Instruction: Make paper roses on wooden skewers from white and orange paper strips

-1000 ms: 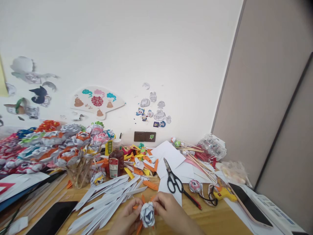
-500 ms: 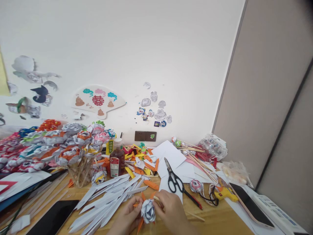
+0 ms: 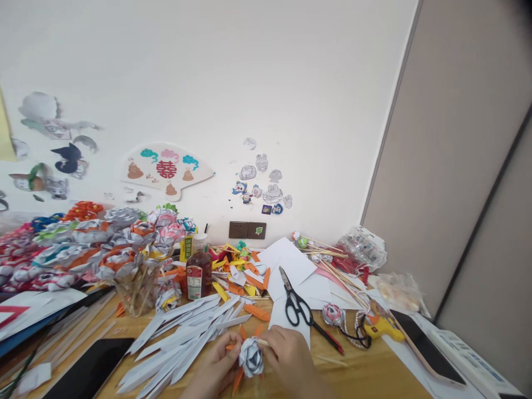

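Between my hands, low in the view, is a white folded paper flower [image 3: 251, 357] with orange paper strips [image 3: 238, 382] sticking out around it. My left hand [image 3: 221, 363] is closed on the flower's left side. On the other side, my right hand [image 3: 291, 354] pinches a thin pale wooden stick [image 3: 262, 342] whose end lies against the flower's upper right edge. Folded white paper strips [image 3: 187, 338] lie just left of my left hand. Black-handled scissors [image 3: 297, 305] rest beyond my right hand on white paper sheets.
Finished paper flowers [image 3: 118, 260] crowd the left, some in a cup of sticks. A brown bottle [image 3: 199, 269] stands behind the strips. Dark phones [image 3: 91, 368] lie left and right. At right are a yellow glue gun [image 3: 384, 328], a pink-white paper ball [image 3: 333, 314] and a red-black pen [image 3: 328, 339].
The flower is turned slightly between my hands, and my right hand has shifted a little. The things on the table stay in place.
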Tool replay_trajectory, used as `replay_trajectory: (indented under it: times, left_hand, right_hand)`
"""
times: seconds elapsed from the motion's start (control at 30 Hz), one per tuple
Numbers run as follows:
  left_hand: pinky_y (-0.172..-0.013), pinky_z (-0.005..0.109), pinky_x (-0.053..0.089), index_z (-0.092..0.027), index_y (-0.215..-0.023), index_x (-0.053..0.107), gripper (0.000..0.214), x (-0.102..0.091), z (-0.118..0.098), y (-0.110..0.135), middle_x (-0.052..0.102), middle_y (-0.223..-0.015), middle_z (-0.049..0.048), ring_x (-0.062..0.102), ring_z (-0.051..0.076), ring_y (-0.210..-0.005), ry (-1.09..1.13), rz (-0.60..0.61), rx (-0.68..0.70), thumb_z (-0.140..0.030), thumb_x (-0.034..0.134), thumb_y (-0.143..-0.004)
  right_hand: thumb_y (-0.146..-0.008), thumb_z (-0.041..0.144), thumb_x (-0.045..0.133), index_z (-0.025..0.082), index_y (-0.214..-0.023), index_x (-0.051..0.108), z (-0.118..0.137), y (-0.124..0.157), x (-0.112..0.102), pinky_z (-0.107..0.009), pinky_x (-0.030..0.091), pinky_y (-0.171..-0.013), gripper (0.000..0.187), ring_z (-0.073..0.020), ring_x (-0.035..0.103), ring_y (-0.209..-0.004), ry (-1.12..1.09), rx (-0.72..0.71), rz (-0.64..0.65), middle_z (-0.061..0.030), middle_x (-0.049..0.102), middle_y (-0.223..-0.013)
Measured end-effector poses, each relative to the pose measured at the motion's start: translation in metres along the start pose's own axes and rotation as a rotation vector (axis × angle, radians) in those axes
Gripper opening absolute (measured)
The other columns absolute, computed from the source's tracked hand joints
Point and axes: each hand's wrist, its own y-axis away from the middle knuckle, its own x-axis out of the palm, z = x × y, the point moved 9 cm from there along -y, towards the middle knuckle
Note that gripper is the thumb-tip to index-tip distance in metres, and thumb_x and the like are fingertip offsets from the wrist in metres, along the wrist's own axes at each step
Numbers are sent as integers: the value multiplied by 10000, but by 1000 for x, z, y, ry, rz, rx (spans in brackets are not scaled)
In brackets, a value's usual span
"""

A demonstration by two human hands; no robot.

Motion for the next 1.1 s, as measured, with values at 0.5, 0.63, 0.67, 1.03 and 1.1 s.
replay_trajectory:
  times: [0.5, 0.63, 0.67, 1.03, 1.1]
  left_hand:
    - [-535, 221, 374, -184, -677, 544, 403, 1, -4, 2, 588, -566, -53, 503, 97, -506, 0, -6, 4, -456, 828, -589]
    - [-538, 216, 366, -181, -674, 545, 407, 6, -8, 5, 587, -568, -56, 498, 91, -504, -7, 1, 0, -454, 832, -583]
    - [-540, 217, 365, -182, -679, 547, 399, 7, -9, 5, 589, -572, -55, 500, 92, -509, -10, 5, -2, -453, 827, -593]
    - [-564, 243, 407, -193, -675, 543, 384, 10, -10, 9, 583, -606, -44, 510, 113, -545, -35, 11, -21, -467, 806, -615]
    - [-554, 238, 396, -194, -670, 540, 402, 10, -10, 9, 574, -591, -50, 496, 107, -528, -38, 8, -13, -477, 815, -593]
  right_hand:
    - [-1004, 238, 293, 193, -733, 564, 10, 4, 8, -280, 261, -453, 385, -150, 526, -467, 121, -166, 45, -14, 589, -575]
    - [-978, 214, 365, 189, -740, 561, 12, 5, 7, -272, 260, -452, 309, -147, 519, -458, 135, -187, 32, -11, 592, -578]
    - [-975, 216, 375, 190, -731, 559, 11, 4, 7, -269, 261, -453, 307, -145, 520, -460, 125, -170, 38, -9, 591, -578]
    - [-983, 327, 358, 203, -725, 560, -9, -1, 1, -250, 291, -507, 350, -141, 537, -539, -29, 93, 70, 3, 588, -634]
    - [-996, 324, 324, 202, -730, 558, -6, 0, 2, -253, 288, -504, 374, -140, 538, -536, 0, 54, 60, -1, 586, -632]
